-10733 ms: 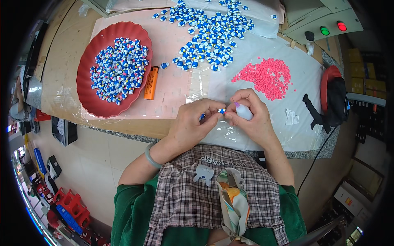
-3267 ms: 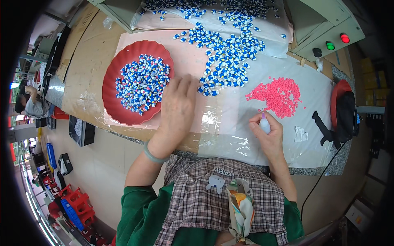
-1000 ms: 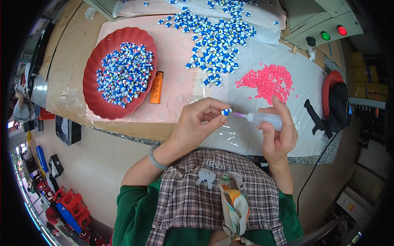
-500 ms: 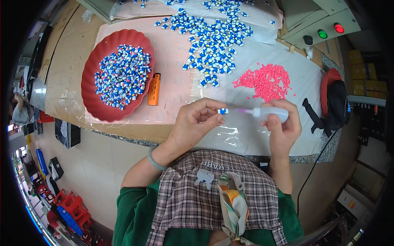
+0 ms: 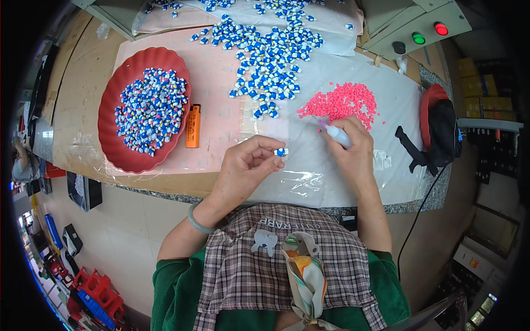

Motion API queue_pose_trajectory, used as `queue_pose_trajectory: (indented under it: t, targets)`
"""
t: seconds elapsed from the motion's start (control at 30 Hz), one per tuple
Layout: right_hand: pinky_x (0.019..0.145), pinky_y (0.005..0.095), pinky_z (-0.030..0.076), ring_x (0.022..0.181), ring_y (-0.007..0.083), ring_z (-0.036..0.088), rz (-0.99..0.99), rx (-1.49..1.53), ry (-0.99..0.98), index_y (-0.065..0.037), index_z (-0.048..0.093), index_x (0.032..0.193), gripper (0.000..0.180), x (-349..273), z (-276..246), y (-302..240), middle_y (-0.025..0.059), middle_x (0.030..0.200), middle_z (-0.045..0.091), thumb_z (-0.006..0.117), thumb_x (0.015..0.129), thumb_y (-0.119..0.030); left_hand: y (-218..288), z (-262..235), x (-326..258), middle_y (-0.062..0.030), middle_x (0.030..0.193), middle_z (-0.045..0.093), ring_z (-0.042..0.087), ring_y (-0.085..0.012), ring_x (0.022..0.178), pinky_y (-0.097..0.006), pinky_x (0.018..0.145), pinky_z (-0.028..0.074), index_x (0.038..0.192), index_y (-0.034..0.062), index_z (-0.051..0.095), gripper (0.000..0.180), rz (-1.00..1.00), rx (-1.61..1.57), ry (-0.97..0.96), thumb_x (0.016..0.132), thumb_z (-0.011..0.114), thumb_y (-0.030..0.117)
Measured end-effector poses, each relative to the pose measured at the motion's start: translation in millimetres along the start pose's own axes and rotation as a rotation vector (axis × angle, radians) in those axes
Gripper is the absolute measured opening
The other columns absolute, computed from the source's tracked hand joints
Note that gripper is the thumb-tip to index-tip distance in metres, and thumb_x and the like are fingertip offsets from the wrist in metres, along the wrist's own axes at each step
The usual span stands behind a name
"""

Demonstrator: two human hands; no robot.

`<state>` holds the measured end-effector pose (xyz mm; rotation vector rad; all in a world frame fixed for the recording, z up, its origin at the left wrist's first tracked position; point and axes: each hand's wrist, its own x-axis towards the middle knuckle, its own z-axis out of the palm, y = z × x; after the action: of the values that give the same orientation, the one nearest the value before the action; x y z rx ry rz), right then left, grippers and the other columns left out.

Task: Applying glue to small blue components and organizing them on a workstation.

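Observation:
Between the thumb and fingertips of my left hand (image 5: 244, 167) is a small blue-and-white piece (image 5: 281, 152), held above the covered table. My right hand (image 5: 353, 151) is closed around a translucent squeeze bottle (image 5: 339, 135) with a purple neck and a thin nozzle. Its tip points to the far left, at the near edge of a heap of tiny pink pieces (image 5: 348, 102); whether it touches any is too small to tell. Many similar blue-and-white pieces (image 5: 270, 63) lie spread beyond my hands.
On the left stands a red scalloped dish (image 5: 107, 129) heaped with blue, white and pink pieces. An orange cylinder (image 5: 192, 127) lies beside it. A metal box with lit buttons (image 5: 418, 38) is at the far right, and a black bag (image 5: 444, 127) hangs near the right edge.
My right hand has swung the bottle away from the piece in my left hand, over to the pink heap. The left hand keeps hold of its piece. The whole view has shifted slightly.

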<state>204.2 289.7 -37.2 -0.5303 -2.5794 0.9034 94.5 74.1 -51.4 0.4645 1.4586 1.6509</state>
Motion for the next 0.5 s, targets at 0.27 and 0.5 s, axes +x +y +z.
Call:
queue_pose_trajectory:
  t: [0.27, 0.5]
  targets:
    - [0.062, 0.0260, 0.046, 0.073, 0.0107, 0.059, 0.413, 0.512, -0.013, -0.002, 0.063, 0.084, 0.008, 8.7, -14.5, 2.8, 0.0017, 0.082, 0.062, 0.071, 0.081, -0.002, 1.0, -2.9, -2.7, -0.0075, 0.095, 0.066, 0.065, -0.0114, 0.085, -0.023, 0.076, 0.053, 0.112, -0.0025, 0.059, 0.022, 0.000, -0.012, 0.010, 0.091, 0.060, -0.002]
    - [0.066, 0.0286, 0.047, 0.073, 0.0168, 0.060, 0.022, 0.054, 0.011, -0.001, 0.065, 0.086, 0.012, 5.5, -11.5, 9.4, 0.0057, 0.079, 0.061, 0.072, 0.076, 0.001, 0.3, -2.2, -1.0, -0.0067, 0.098, 0.065, 0.065, -0.0118, 0.086, -0.024, 0.076, 0.053, 0.113, -0.0026, 0.059, 0.021, -0.008, -0.012, -0.004, 0.092, 0.059, -0.003]
